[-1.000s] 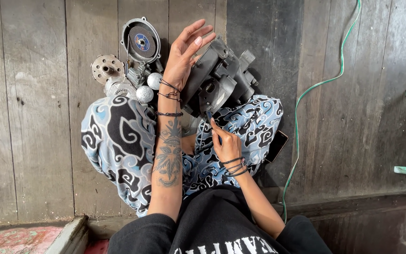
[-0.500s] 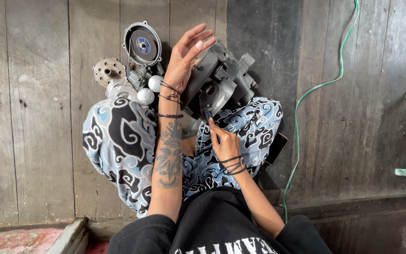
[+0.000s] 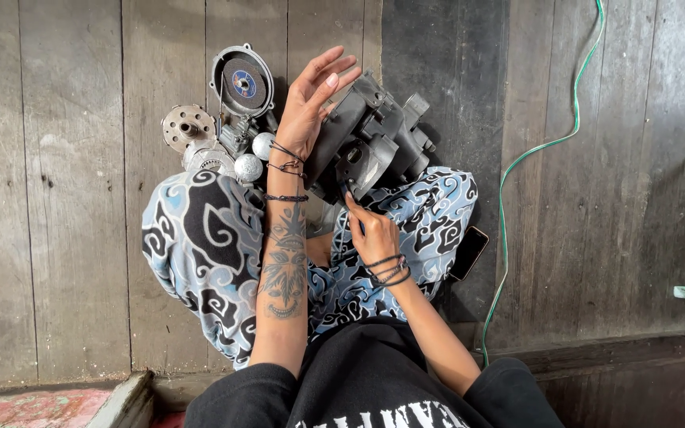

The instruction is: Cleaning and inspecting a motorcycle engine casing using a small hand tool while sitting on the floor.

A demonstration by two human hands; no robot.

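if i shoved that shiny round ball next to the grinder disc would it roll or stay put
The shiny ball looks smooth and round, so it would probably roll. It seems metal, likely heavy for its size. The patterned trouser leg and nearby metal parts might stop it quickly.

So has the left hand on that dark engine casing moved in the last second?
No. The left hand rests open on the dark engine casing, at the same spot beside the round grinding disc.

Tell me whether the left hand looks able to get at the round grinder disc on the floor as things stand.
Probably yes. The left hand rests open on the grey engine casing, and the grinder disc lies just beside it on the wooden floor. Nothing stands between them, though the hand would have to let go of the casing.
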